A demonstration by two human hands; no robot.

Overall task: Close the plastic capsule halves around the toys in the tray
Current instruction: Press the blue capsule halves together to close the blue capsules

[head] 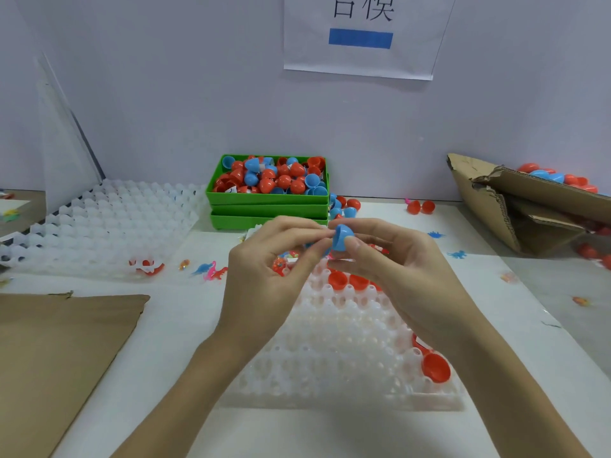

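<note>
I hold a blue capsule half [342, 238] up over the far end of the white tray [334, 352], which lies in the middle of the worktop [185, 325]. My right hand [393, 269] pinches the half between thumb and fingertips, the other fingers loosely curled. My left hand [267, 262] meets it from the other side, its fingertips curled in and touching the blue piece; whether it holds a second part I cannot tell. Red capsule halves [347, 280] sit in tray pockets under my hands, and another red half [435, 367] sits at the tray's near right corner. A green box [267, 198] of red and blue capsules stands at the worktop's far edge.
</note>
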